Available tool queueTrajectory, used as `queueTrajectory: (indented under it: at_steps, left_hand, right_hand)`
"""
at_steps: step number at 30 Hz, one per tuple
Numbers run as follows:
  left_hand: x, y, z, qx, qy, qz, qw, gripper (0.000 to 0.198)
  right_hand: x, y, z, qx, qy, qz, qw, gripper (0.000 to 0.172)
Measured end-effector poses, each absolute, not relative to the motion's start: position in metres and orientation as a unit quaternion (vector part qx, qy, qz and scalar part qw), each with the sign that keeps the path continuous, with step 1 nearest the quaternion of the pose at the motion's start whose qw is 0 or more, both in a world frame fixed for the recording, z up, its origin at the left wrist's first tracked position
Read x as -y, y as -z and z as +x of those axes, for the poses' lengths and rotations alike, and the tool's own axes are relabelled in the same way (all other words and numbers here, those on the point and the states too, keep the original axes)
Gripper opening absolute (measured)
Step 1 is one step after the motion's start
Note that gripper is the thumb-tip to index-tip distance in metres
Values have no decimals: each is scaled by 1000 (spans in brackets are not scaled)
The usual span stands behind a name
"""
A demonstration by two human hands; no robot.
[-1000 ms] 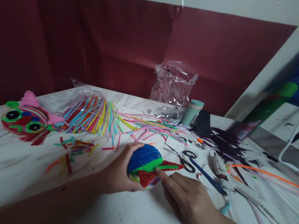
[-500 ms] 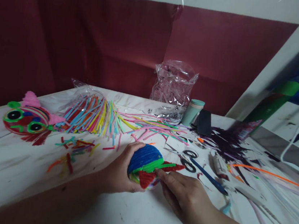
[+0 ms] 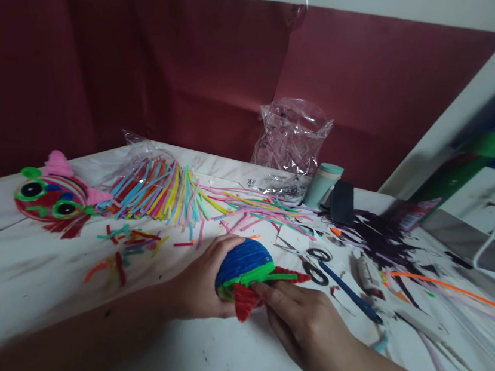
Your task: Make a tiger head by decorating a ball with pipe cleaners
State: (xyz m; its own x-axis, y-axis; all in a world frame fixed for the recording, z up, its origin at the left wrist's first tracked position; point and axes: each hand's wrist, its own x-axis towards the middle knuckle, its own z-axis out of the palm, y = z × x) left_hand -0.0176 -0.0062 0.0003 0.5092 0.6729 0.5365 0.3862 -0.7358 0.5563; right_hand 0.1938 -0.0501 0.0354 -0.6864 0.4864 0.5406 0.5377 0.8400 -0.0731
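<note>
Marbled tabletop (image 3: 217,362) is bounded on the far side by a maroon covering (image 3: 207,72). At its near middle, a rounded blue, green and red craft piece (image 3: 245,260) is gripped at its left side by the fingers of the left hand (image 3: 202,282). Its right side is touched by the bent fingers of the right hand (image 3: 304,313); whether anything is pinched there cannot be told. Room for movement is limited on the right by scissors (image 3: 307,259) and a blue stick (image 3: 352,291), on the left by cut scraps (image 3: 137,238); the widest room is found near
</note>
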Motion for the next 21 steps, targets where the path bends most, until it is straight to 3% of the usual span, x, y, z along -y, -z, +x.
queueTrajectory:
  at_steps: [8,13,17,21]
  left_hand:
    - [7,-2,-17,-315,-382,852,170,90]
    - [6,-1,-18,-318,-376,851,180,96]
    - [7,-2,-18,-328,-370,846,200,97]
    - [7,-2,-18,-345,-383,822,242,99]
  right_hand:
    - [50,-41,190,926,77,-267,255,27]
    - [53,-44,191,887,-70,-301,344,23]
    - [56,-51,197,836,-96,-365,398,6]
    - [59,-53,204,823,-53,-383,415,20]
